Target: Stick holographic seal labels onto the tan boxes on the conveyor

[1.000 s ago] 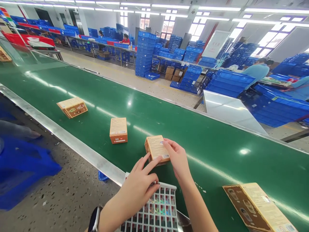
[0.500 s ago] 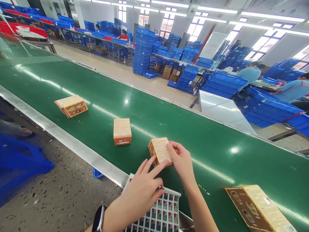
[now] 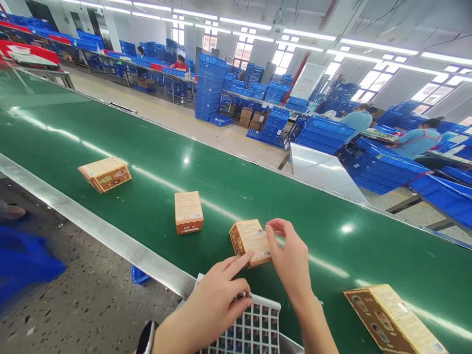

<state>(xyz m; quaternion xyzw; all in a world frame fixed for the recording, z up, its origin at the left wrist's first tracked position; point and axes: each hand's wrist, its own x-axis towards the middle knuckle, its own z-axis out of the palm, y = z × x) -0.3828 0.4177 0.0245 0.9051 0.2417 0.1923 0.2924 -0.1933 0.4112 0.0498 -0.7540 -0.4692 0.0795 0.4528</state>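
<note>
A tan-and-brown carton sits on the green conveyor belt, with a small sticker near the right edge of its top. My left hand rests its stretched index finger on the carton's near edge. Its thumb and curled fingers close on something small and dark that I cannot make out. Just right of the carton is my right hand, its fingers bent, a gap between them and the thumb, nothing visible in it. Partly under my left hand lies a white sheet with a grid of small dark and red labels.
Another carton stands left of the handled one, and a tilted carton lies farther left. A larger-looking carton is at the near right. The metal rail edges the green belt. Blue crates and seated people are beyond.
My right hand has drawn off the carton to the right, baring the sticker on its top. My left index finger stays on the carton. The view has tilted slightly.
</note>
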